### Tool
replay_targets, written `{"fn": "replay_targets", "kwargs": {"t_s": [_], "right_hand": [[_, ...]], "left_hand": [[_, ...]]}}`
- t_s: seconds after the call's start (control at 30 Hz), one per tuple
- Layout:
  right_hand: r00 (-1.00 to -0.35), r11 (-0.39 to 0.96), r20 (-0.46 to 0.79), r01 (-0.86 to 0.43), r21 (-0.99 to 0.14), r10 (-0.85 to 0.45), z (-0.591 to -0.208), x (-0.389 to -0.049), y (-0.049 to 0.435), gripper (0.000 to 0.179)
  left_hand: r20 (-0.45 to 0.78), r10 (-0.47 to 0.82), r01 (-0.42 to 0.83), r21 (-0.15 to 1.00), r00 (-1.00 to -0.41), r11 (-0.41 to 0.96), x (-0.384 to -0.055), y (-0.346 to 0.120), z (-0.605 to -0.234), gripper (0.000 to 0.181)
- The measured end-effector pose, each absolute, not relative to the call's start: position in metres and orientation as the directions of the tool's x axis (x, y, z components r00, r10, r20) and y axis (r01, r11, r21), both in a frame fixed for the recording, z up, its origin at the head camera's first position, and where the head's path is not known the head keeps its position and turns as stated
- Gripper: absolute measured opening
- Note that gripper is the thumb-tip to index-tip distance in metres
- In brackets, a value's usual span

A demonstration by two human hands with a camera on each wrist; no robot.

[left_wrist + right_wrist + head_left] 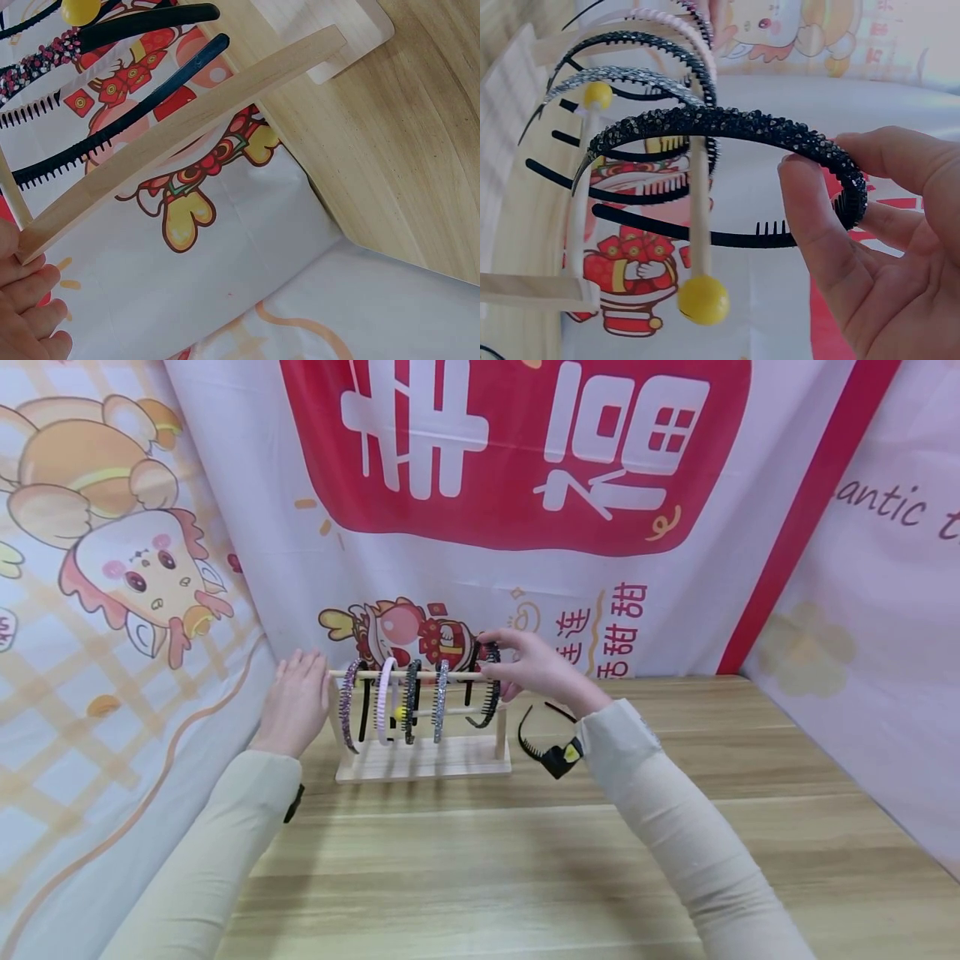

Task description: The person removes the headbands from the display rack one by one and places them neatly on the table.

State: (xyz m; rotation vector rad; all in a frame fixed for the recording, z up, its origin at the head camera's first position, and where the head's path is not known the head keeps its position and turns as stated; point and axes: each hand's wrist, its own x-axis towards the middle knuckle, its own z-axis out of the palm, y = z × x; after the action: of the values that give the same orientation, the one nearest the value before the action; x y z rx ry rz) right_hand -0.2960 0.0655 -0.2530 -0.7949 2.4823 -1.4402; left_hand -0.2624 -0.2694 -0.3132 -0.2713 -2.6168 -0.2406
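Note:
A wooden rack [420,768] carries several toothed headbands on its bars. In the head view, my right hand [528,667] pinches the black sparkly headband [705,121] at the rack's right end, its thumb and fingers on the top of the arch. The upper bar [699,187] passes through that headband's loop. At the other end, my left hand [294,702] touches the top of the rack's upright [187,120] with extended fingers. Purple [347,706], pale pink [382,702], dark glittery [409,702] and silver [441,702] headbands hang between the hands.
A black headband with a dark square ornament [557,762] lies on the wooden table [465,868], right of the rack, partly behind my right sleeve. Yellow balls [703,300] cap the bar ends. Printed cloth walls [247,460] enclose the table's back and sides.

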Motion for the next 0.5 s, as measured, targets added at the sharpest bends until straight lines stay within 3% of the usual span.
{"fn": "replay_targets", "kwargs": {"t_s": [0.5], "right_hand": [[-0.881,0.383,0.181,-0.364,-0.849,-0.438,-0.237,-0.292,0.101,0.052]], "left_hand": [[0.510,0.149,0.239,0.114,-0.847,0.964,-0.263,-0.269,-0.314,0.039]]}}
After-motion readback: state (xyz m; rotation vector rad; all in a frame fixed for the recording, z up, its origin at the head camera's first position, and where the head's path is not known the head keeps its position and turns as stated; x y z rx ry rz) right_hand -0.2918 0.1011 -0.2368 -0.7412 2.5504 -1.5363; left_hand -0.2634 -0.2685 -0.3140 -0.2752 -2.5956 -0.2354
